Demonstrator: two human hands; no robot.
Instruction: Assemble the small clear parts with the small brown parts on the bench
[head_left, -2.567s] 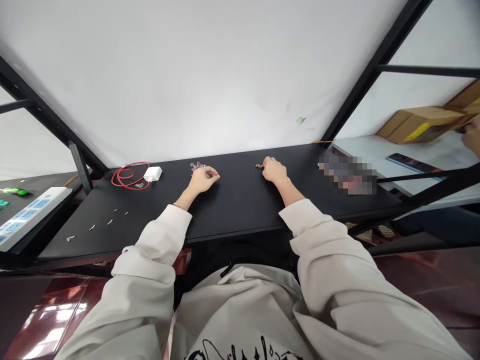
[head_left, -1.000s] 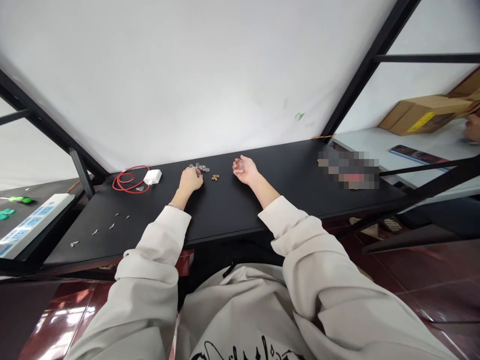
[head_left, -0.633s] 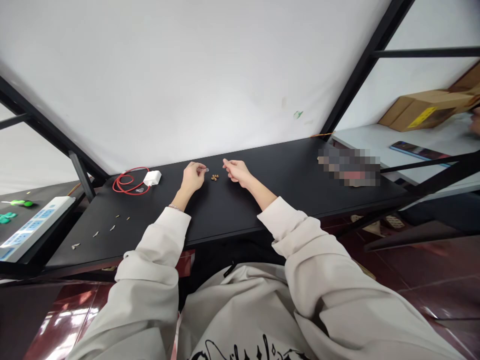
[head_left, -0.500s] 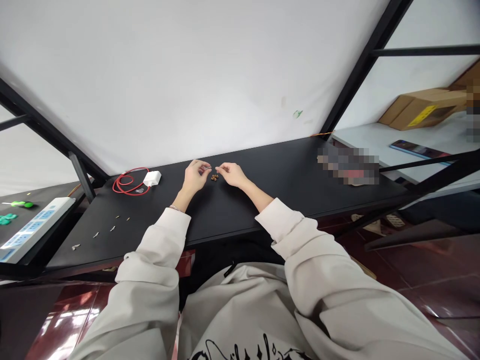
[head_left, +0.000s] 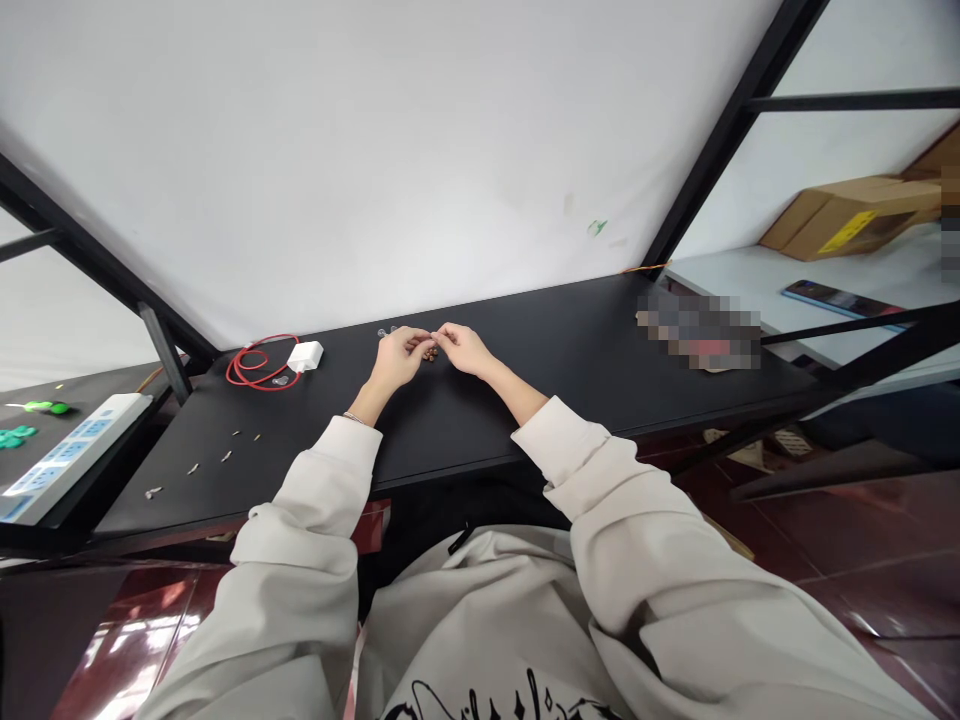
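Observation:
My left hand [head_left: 397, 357] and my right hand [head_left: 460, 350] meet fingertip to fingertip above the black table [head_left: 570, 340]. Both are closed in a pinch; whatever lies between the fingertips is too small or too hidden to name. Just under the fingers sits a little cluster of brown bead-like pieces [head_left: 430, 355], partly covered by my left hand. Behind the left knuckles, small clear pieces [head_left: 383, 333] lie near the table's back edge.
To the left lie a white charger [head_left: 305, 356] and a coiled red cable [head_left: 244, 368]. Several tiny metal-looking pieces [head_left: 193, 469] are scattered nearer the front left. A power strip [head_left: 75, 455] stands further left. At the table's right end is a pixelated object [head_left: 697, 332].
My left hand has moved slightly right and down, so the fingertips of both hands now touch. The small clear pieces behind my left hand have come into view.

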